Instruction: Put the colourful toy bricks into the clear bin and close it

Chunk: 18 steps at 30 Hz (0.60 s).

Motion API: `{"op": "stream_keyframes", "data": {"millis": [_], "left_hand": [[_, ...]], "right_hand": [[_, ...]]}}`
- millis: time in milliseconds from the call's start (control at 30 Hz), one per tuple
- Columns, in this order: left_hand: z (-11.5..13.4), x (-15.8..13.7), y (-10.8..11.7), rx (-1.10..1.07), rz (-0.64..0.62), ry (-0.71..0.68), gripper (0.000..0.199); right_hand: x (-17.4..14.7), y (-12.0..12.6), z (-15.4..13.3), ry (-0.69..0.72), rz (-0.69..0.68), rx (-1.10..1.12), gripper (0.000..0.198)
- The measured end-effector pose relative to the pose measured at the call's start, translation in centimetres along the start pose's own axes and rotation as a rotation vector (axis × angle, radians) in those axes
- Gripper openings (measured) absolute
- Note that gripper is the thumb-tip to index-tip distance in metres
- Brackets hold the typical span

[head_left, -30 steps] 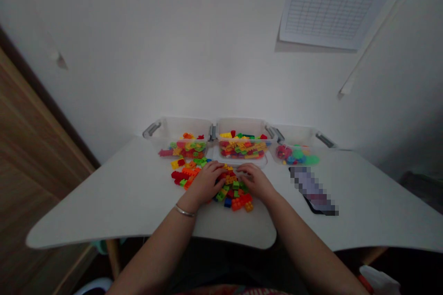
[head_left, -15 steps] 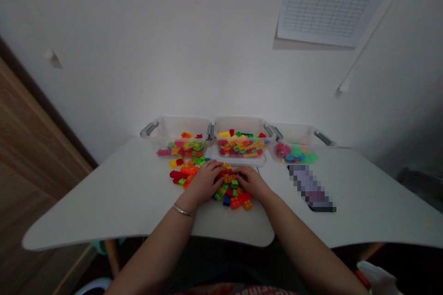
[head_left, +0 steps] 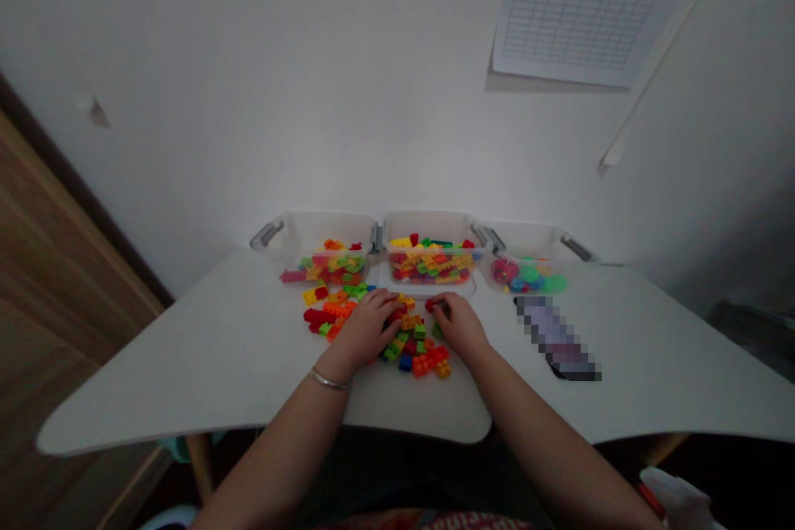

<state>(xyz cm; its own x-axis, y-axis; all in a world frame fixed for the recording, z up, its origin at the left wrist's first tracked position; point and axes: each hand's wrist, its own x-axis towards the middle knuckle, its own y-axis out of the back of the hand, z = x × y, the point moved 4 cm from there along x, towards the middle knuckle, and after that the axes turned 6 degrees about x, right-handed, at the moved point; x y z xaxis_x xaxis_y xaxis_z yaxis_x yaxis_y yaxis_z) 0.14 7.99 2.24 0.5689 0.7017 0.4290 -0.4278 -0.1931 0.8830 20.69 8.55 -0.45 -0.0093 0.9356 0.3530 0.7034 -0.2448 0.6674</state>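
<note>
Loose toy building bricks (head_left: 410, 344) in red, orange, yellow, green and blue lie heaped on the white table in front of me. My left hand (head_left: 374, 323) rests over the left middle of this heap, fingers curled down; what lies under them is mostly hidden, with some red showing by the thumb. At the heap's right edge my right hand (head_left: 460, 326) pinches a small red brick (head_left: 431, 306) between thumb and fingertips. Close beneath that hand is a green brick (head_left: 438, 332), partly covered.
Three clear bins stand along the wall: the left bin (head_left: 329, 225) and middle bin (head_left: 435, 225) hold bricks, the right bin (head_left: 527, 236) other colourful pieces. A phone (head_left: 556, 339), its screen blurred, lies on the table (head_left: 204, 356) at the right. A printed sheet (head_left: 590, 12) hangs above.
My right hand has shifted slightly up and away from the heap, and a red brick now shows at its fingertips. My left hand has stayed almost in place.
</note>
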Motion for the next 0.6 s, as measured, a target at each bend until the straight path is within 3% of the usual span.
{"op": "stream_keyframes", "data": {"millis": [233,467,600], "left_hand": [[-0.1,-0.1,-0.2,0.011,0.01,0.0,0.031],[0.0,0.0,-0.1,0.003,0.003,0.0,0.031],[-0.1,0.0,-0.1,0.002,0.019,-0.001,0.03]], "right_hand": [[0.8,-1.0,1.0,-0.027,-0.028,0.061,0.022],[0.8,-1.1,1.2,-0.154,0.037,0.089,0.013],[0.6,-0.7,1.1,-0.149,0.081,0.053,0.009]]}}
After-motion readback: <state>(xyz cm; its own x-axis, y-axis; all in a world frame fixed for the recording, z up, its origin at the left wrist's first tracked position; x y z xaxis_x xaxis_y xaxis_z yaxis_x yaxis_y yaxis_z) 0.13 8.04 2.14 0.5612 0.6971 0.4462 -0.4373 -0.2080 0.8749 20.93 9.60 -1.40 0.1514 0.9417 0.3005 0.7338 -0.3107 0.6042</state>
